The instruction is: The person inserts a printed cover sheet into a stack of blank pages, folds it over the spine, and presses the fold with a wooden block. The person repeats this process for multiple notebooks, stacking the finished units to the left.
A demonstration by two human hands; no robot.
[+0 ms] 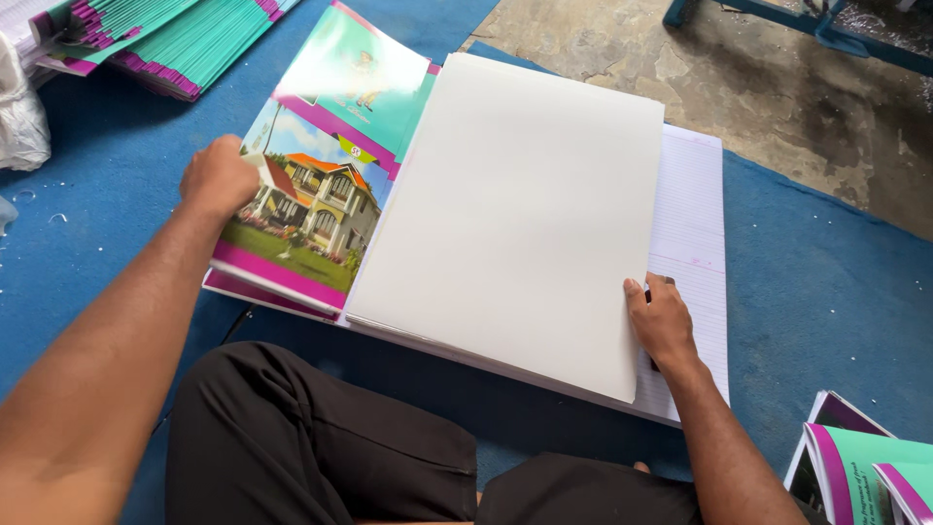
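Resting both hands, left [219, 178] on cover sheet [301, 209], right [661, 316] on blank stack [515, 214].

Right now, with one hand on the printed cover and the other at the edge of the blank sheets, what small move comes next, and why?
Probably square up the blank white sheets first. They lie skewed over the lined paper stack, and their left edge overlaps the printed cover. The right hand already rests at their right edge, and the left hand pins the cover.

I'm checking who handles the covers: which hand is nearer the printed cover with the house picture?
Left. The left hand rests on the house-picture cover at its left edge. The right hand is across the pile, at the right edge of the blank white sheet.
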